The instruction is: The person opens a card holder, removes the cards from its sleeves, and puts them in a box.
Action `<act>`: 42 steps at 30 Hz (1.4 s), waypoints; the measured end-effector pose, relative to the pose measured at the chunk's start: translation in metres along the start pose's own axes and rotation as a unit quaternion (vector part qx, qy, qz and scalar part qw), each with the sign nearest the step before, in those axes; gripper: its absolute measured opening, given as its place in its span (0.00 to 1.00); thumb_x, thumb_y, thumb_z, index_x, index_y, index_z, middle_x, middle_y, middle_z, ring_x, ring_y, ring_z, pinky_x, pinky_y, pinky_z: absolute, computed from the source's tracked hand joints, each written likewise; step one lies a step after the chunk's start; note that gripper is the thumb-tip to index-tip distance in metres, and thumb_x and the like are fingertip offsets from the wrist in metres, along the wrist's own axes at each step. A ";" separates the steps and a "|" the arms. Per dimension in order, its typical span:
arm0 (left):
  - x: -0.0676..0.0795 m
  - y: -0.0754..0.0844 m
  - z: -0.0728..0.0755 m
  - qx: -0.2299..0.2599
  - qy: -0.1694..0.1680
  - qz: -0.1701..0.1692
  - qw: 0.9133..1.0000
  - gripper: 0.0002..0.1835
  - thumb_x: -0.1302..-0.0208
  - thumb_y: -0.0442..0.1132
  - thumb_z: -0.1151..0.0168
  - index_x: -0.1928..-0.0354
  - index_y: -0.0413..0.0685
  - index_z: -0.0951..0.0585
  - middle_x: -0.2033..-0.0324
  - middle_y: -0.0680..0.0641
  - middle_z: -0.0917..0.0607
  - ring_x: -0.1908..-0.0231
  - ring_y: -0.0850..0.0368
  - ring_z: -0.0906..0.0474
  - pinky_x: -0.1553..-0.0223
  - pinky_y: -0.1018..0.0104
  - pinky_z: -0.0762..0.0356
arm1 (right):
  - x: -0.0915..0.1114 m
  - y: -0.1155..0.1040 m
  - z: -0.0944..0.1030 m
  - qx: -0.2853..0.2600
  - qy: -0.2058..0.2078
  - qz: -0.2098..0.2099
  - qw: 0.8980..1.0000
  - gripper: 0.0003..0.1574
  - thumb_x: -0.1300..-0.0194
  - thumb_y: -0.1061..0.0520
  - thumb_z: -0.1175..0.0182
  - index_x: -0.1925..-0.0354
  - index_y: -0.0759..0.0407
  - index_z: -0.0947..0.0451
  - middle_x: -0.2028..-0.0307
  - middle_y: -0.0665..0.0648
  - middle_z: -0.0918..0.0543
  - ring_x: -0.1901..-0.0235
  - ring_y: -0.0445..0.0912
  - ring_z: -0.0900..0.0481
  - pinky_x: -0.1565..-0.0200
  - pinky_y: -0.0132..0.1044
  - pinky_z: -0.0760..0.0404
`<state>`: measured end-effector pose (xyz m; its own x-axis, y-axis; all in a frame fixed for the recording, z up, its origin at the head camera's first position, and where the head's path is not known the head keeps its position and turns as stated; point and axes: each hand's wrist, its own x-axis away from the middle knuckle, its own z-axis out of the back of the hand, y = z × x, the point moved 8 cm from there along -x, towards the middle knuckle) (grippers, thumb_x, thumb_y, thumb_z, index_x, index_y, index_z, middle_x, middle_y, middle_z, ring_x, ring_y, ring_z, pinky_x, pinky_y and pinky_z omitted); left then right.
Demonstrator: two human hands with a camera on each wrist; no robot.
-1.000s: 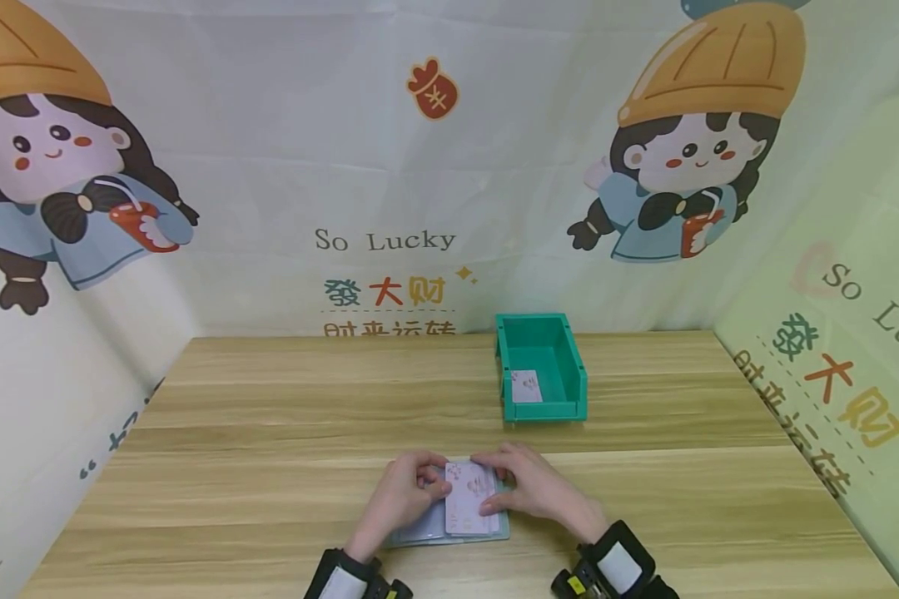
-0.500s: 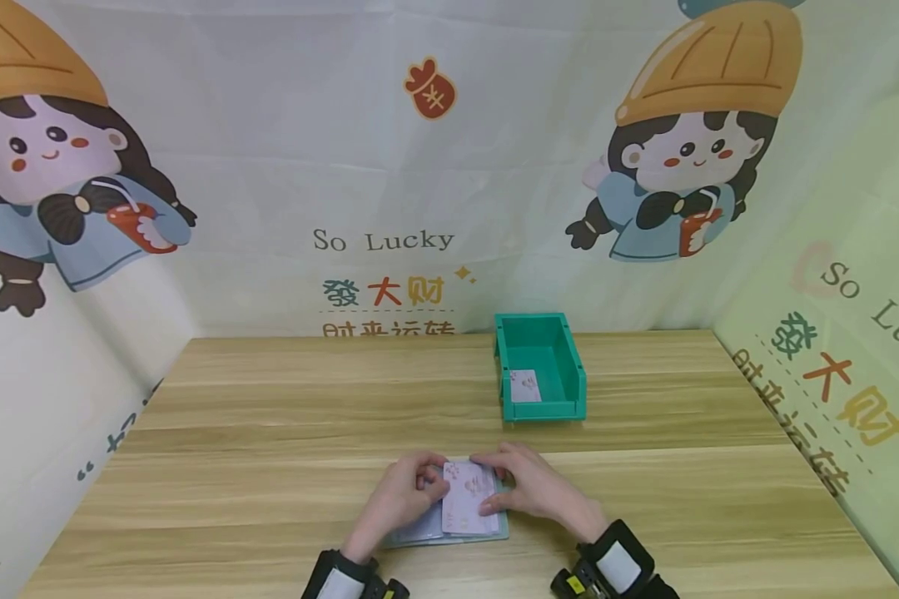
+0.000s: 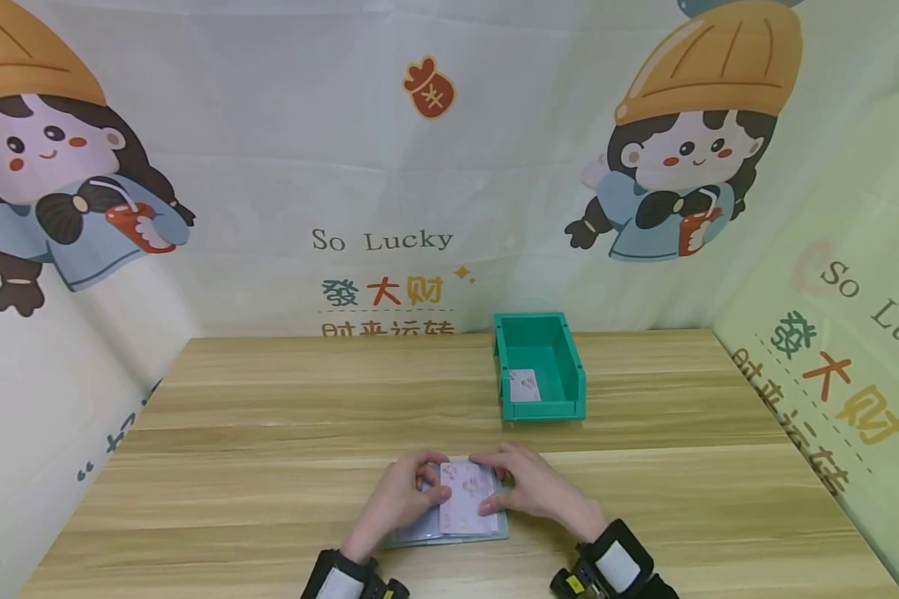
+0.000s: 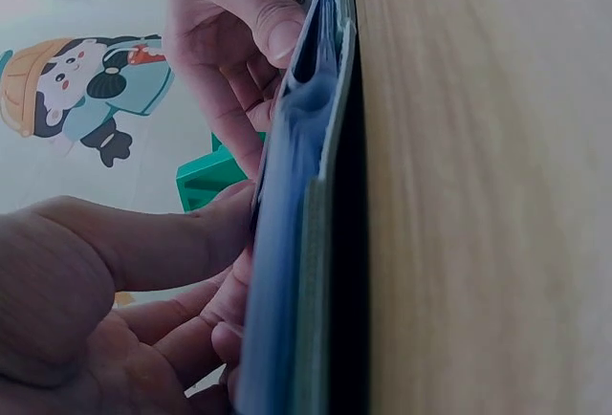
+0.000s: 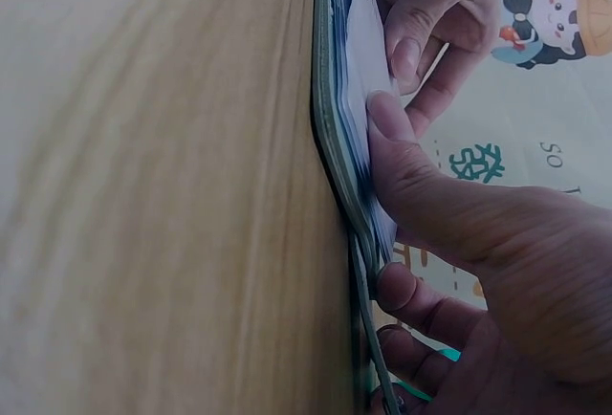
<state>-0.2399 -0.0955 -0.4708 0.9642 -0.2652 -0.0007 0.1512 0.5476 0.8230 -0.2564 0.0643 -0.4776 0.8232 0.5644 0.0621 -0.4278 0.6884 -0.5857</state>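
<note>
A card album [image 3: 419, 529] with a green-grey cover and clear sleeve pages lies open on the table. A pink-white printed card [image 3: 463, 499] lies over its right half, upright to the viewer. My left hand [image 3: 408, 491] pinches the card's left edge, thumb on top; in the left wrist view the thumb [image 4: 182, 243] lies at the card's edge. The right hand [image 3: 535, 487] holds the album's right side. Its thumb [image 5: 421, 171] presses on the card and its fingers curl round the outer edge. The card's lower layers are hidden.
A green open-front bin [image 3: 541, 366] stands behind the album, with another pink-white card [image 3: 525, 386] inside at its front left. The wooden table [image 3: 270, 416] runs back to a printed cloth [image 3: 270, 166], which also hangs along both sides.
The card has slid slightly left over the album, its left edge going further under the left thumb. Both hands stay almost in place.
</note>
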 end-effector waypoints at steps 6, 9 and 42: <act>0.001 -0.001 0.002 0.001 -0.004 0.003 1.000 0.20 0.45 0.30 0.30 0.48 0.35 0.19 0.74 0.50 0.19 0.77 0.63 0.33 0.74 0.73 0.39 | -0.001 0.000 -0.001 -0.001 -0.003 -0.006 1.000 0.42 0.46 0.44 0.25 0.35 0.55 0.23 0.58 0.50 0.22 0.58 0.44 0.31 0.53 0.39 0.31; 0.002 -0.001 0.002 0.003 -0.002 0.006 1.000 0.21 0.45 0.31 0.30 0.48 0.35 0.19 0.74 0.50 0.18 0.77 0.63 0.33 0.74 0.73 0.39 | -0.001 0.000 -0.001 -0.003 -0.004 -0.008 1.000 0.42 0.46 0.44 0.25 0.35 0.55 0.23 0.57 0.51 0.22 0.57 0.44 0.31 0.53 0.40 0.30; 0.001 -0.006 0.014 0.010 0.019 0.024 0.999 0.18 0.42 0.31 0.31 0.49 0.36 0.19 0.75 0.50 0.18 0.75 0.60 0.28 0.74 0.73 0.33 | -0.002 0.001 -0.002 -0.003 -0.004 -0.007 1.000 0.43 0.46 0.45 0.25 0.34 0.56 0.24 0.64 0.48 0.29 0.60 0.43 0.34 0.61 0.35 0.37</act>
<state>-0.2426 -0.1103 -0.4675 0.9777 -0.2091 0.0181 0.1007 0.5429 0.8337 -0.2577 0.0634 -0.4801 0.8264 0.5579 0.0766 -0.4137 0.6938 -0.5894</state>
